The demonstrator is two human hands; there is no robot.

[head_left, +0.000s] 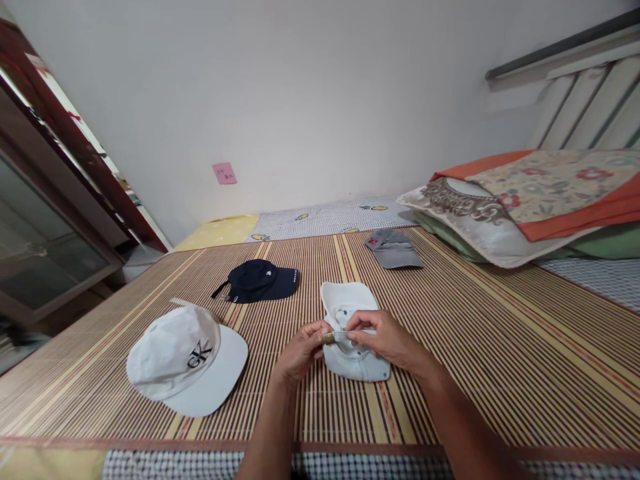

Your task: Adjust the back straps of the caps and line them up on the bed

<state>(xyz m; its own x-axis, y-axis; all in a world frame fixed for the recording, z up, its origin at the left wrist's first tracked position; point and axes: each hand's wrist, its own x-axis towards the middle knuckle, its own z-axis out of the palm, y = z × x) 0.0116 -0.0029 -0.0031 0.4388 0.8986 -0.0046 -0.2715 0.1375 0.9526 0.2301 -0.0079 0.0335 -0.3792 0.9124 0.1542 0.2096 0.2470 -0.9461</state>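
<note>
A white cap [350,303] lies upside down on the striped bamboo mat [500,347], its brim pointing away from me. My left hand [300,350] pinches the cap's back strap at its small brass buckle [329,337]. My right hand [385,340] pinches the same strap from the other side, its fingers closed on the strap over the cap's rear edge. Both hands meet over the near end of the cap.
A white cap with a black logo [187,360] lies at the left, a navy cap [260,280] behind it, a grey cap [394,248] farther back. Pillows [525,200] are stacked at the right. A cabinet [45,227] stands at the left by the wall.
</note>
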